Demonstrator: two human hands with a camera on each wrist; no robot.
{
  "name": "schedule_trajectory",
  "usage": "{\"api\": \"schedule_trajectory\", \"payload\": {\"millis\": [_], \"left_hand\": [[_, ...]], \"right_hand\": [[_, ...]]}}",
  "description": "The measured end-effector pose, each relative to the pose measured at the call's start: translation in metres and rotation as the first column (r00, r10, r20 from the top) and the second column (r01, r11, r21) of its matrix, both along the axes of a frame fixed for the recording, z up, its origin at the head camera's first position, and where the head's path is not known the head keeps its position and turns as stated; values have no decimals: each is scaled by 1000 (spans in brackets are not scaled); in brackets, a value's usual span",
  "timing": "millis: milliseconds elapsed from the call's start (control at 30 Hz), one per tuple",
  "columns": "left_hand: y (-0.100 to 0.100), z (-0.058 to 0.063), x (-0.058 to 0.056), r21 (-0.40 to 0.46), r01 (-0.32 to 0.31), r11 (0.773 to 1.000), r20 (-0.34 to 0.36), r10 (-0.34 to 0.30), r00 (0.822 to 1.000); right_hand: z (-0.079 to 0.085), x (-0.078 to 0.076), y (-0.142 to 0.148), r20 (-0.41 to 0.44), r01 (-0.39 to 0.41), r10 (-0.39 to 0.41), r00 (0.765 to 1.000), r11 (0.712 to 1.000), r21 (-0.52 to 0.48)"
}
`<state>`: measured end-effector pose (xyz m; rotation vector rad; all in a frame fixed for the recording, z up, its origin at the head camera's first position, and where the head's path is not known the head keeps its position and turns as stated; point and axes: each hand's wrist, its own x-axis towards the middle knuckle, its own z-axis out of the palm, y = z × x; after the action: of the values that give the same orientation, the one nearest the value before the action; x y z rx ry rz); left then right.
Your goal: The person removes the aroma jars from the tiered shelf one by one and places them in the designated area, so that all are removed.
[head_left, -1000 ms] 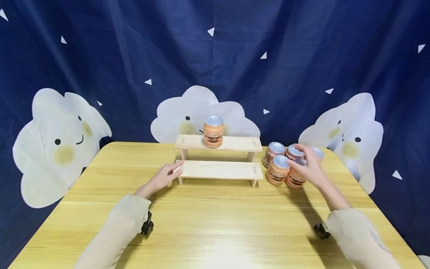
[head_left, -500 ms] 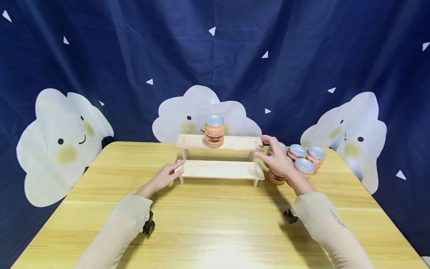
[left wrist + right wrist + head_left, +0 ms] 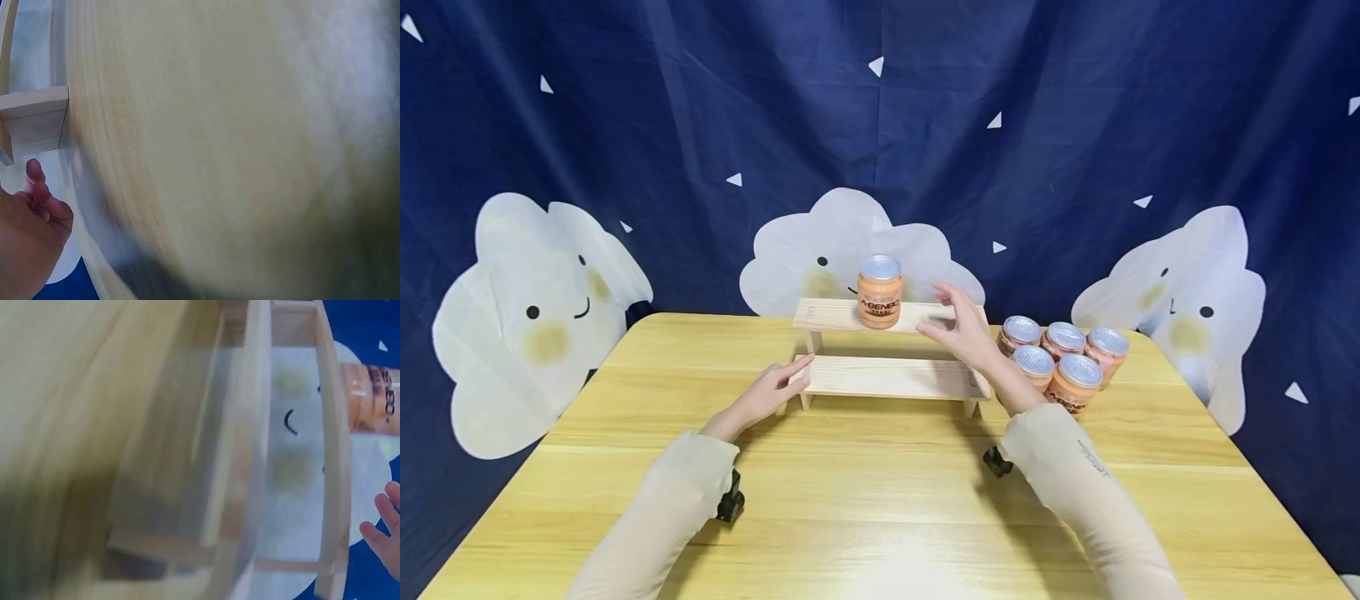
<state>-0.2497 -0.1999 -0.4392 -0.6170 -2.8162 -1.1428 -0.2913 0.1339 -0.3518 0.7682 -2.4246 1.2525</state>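
On the upper board (image 3: pixel 827 314) of a two-tier wooden stand stands one jar (image 3: pixel 880 293) with orange contents, a silvery lid and dark lettering. My right hand (image 3: pixel 964 332) hovers over the right part of that board, fingers spread, with nothing in them, a short way from the jar. In the right wrist view the jar (image 3: pixel 374 400) shows above the fingers. My left hand (image 3: pixel 763 393) is at the left end of the lower board (image 3: pixel 880 379), index fingertip right at its corner. The left wrist view has its fingers (image 3: pixel 59 211) beside the stand's leg.
Several more lidded jars (image 3: pixel 1078 383) are grouped on the table right of the stand, behind my right forearm. The wooden table (image 3: pixel 850 492) reaches back to a dark blue curtain (image 3: pixel 925 150) printed with white clouds.
My right hand has moved left from the group of jars, past the stand's right end, to over the upper board. The left hand has stayed in place. The jars stand where they were.
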Motion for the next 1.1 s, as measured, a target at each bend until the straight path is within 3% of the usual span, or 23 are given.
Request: {"api": "schedule_trajectory", "payload": {"millis": [200,433,567,767,900,1100], "left_hand": [[0,1,-1,8,12,1000,-3,-12,1000],[-1,1,1,-8,-7,1000,7,7,1000],[0,1,1,-8,3,1000,-6,-3,1000],[0,1,1,2,26,1000,-19,-26,999],[-1,0,0,3,22,1000,-16,-22,1000],[-1,1,1,-3,14,1000,-4,-14,1000]], "right_hand": [[12,-8,-23,94,-51,59,994,995,-90],[18,-20,-44,231,-75,106,967,987,-139],[19,-26,-53,246,-74,102,964,990,-123],[19,-32,-66,214,-75,114,970,980,-183],[19,-31,-70,182,-75,116,976,973,-219],[24,-24,-59,216,-46,92,972,977,-208]]}}
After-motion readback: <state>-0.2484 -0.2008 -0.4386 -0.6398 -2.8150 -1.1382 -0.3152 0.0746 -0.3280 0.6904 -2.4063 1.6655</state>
